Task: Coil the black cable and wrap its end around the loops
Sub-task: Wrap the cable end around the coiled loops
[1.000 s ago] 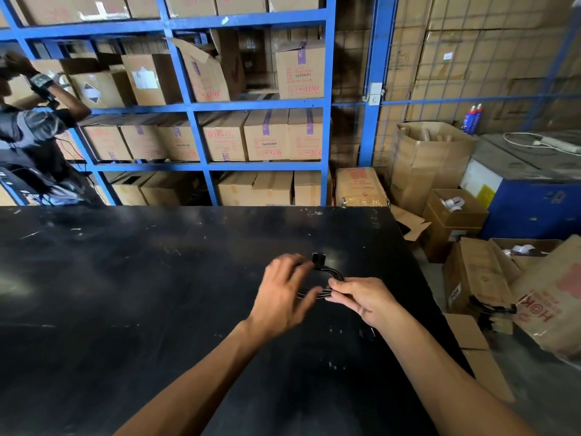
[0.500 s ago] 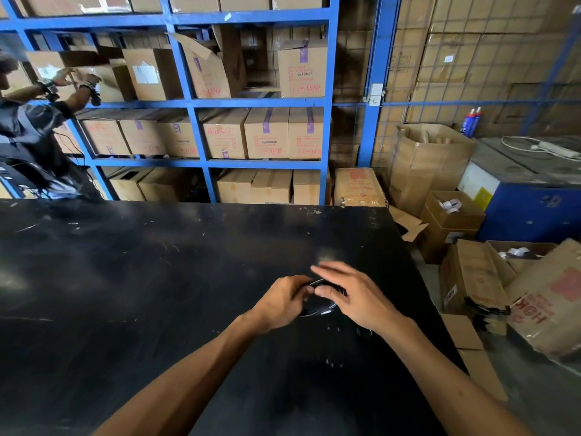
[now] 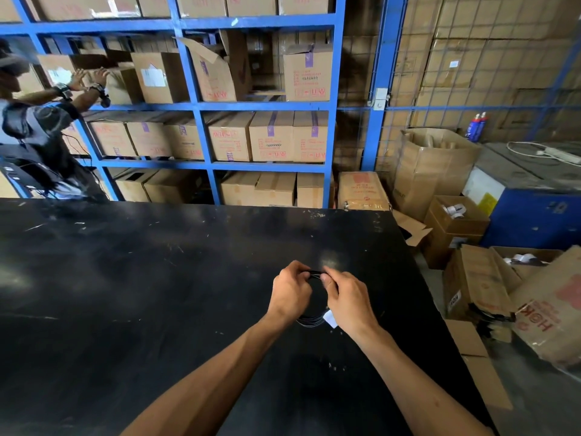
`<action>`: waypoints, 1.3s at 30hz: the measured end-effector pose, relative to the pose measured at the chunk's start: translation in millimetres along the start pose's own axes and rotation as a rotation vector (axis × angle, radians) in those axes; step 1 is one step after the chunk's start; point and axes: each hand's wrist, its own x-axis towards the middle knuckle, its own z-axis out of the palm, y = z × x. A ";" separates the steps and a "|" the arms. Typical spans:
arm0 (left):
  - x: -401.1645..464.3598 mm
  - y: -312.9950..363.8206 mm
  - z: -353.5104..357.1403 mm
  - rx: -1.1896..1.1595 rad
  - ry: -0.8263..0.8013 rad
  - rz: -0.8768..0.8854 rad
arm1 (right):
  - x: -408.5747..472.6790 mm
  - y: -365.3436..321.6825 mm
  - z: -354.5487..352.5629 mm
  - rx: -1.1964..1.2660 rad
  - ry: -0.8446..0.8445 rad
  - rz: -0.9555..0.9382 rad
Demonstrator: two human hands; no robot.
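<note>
The black cable [image 3: 311,320] is a small coil of thin loops held just above the black table [image 3: 125,294], hard to make out against the dark top. A small white tag [image 3: 330,318] hangs at its lower right. My left hand [image 3: 290,292] grips the coil's left side, fingers curled over the top. My right hand [image 3: 347,298] pinches the top of the loops, its fingertips nearly touching the left hand's. Most of the coil is hidden between the two hands.
The table's right edge [image 3: 437,309] drops to a floor crowded with open cardboard boxes [image 3: 481,284]. Blue shelving [image 3: 201,105] full of cartons stands behind the table. A person [image 3: 37,136] reaches into the shelves at far left.
The hands came together over the cable: the open left hand closed on the coil, the right hand shifted to the top of the loops, and the plug end seen sticking up is no longer visible.
</note>
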 end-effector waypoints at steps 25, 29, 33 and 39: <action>13.3 -7.5 0.3 -0.418 -0.588 -0.509 | -1.8 45.4 -2.4 0.067 -0.052 -0.168; 11.4 -18.1 30.0 -0.458 -0.318 -0.525 | -1.2 57.6 6.7 0.144 0.003 -0.122; 21.1 -23.0 44.9 -0.445 -0.237 -0.429 | -1.9 70.1 13.5 0.314 0.049 0.102; 35.7 -39.9 65.2 -0.334 -0.235 -0.338 | 12.8 89.5 22.5 0.523 -0.004 0.385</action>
